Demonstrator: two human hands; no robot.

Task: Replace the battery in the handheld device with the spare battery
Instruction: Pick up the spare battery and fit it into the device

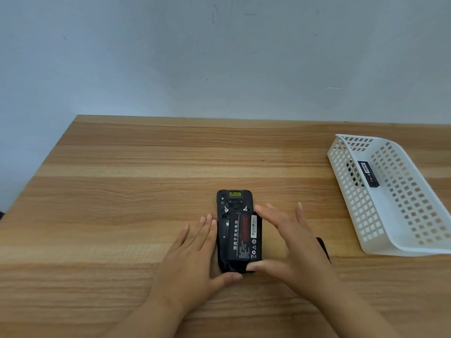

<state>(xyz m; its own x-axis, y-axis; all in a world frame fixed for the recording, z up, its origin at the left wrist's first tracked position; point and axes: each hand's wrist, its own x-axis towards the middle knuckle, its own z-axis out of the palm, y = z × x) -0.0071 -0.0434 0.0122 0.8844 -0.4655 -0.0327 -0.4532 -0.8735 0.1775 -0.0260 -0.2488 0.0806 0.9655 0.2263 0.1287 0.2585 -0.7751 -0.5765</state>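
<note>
Two hands [244, 252], battery [244, 237] label 锂离子充电电池

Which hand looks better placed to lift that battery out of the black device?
The right hand, probably. Its fingers and thumb already bracket the battery, which sits skewed toward the right over the handheld device. The left hand lies flat against the device's left edge, steadying it.
</note>
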